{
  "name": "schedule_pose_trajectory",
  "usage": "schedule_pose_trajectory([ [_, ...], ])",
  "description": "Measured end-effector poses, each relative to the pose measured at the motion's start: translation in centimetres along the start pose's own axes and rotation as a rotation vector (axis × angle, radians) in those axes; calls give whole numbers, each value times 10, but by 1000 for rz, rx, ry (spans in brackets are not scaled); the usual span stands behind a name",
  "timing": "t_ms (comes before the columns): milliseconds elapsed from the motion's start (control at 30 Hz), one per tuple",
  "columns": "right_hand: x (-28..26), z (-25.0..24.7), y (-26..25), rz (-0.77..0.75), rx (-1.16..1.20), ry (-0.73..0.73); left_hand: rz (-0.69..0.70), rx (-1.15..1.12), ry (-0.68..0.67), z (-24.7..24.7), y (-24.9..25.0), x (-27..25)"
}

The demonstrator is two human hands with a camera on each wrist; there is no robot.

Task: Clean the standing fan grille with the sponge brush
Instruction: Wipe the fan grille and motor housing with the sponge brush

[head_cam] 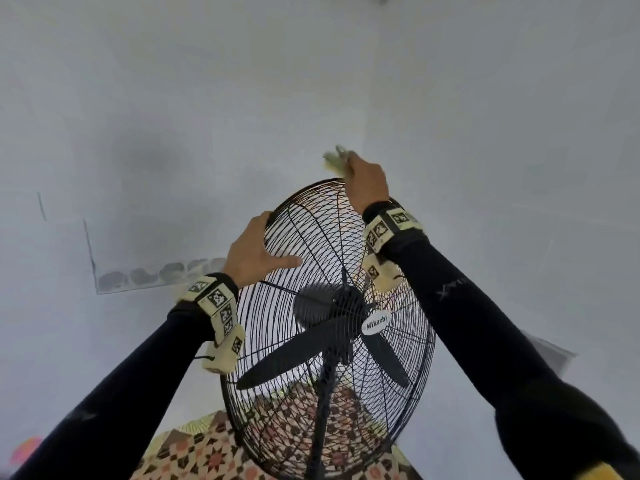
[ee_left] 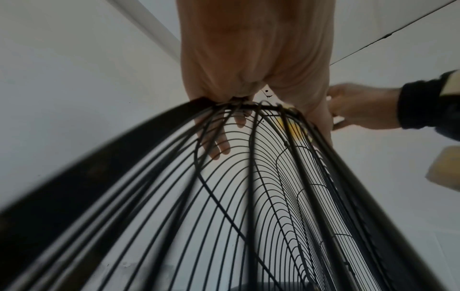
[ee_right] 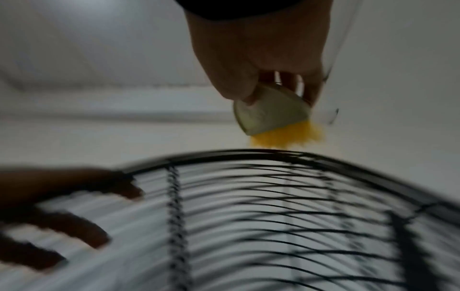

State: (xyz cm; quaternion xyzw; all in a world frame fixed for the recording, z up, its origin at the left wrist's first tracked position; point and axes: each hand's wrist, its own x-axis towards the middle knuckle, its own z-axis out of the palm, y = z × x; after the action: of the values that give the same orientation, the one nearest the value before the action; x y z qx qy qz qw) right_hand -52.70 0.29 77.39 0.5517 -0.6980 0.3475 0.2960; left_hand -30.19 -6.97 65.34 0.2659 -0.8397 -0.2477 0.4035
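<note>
A black wire fan grille (head_cam: 398, 375) with dark blades and a white "Mikachi" badge (head_cam: 375, 322) fills the lower middle of the head view. My left hand (head_cam: 254, 252) grips the grille's upper left rim, thumb across the front wires and fingers curled round behind, as the left wrist view shows through the grille (ee_left: 248, 196). My right hand (head_cam: 367, 181) is above the top rim and holds the sponge brush (ee_right: 271, 114), a pale body with a yellow sponge edge (ee_right: 288, 137). The yellow edge hovers just over the top rim of the grille (ee_right: 248, 153). The brush (head_cam: 334, 161) looks blurred.
The fan pole (head_cam: 323, 410) runs down to a patterned floor mat (head_cam: 194, 455). Plain grey walls meet in a corner (head_cam: 367, 98) behind the fan. A marked strip (head_cam: 145, 271) lies along the left wall.
</note>
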Motion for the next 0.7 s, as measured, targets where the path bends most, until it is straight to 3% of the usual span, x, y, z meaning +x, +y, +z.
schedule_pose_trajectory([
  [33,-2,1,4,33,-87,-27,-1,-1,4,-1,-1,-2],
  [100,-10,9,0,-66,-138,-54,-9,-5,9,-2,-4,-6],
  [200,-29,13,-23,-333,102,-120,-11,-9,21,-4,-9,-10],
  [267,-32,9,-30,-377,207,-114,-14,-20,23,-4,-12,-11],
  [333,-25,5,-22,-199,202,23,-5,-26,17,-2,-10,-12],
  [400,-21,2,-10,87,95,112,10,-24,30,0,-6,-13],
  [467,-28,2,-9,161,19,89,11,-16,38,1,-3,-12],
  [533,-43,10,-17,14,76,78,0,1,36,3,-2,-11],
  [633,-74,9,-27,-296,206,-55,-9,38,39,3,0,-9],
  [700,-77,-1,-19,-328,283,-42,-16,73,45,5,2,-8],
])
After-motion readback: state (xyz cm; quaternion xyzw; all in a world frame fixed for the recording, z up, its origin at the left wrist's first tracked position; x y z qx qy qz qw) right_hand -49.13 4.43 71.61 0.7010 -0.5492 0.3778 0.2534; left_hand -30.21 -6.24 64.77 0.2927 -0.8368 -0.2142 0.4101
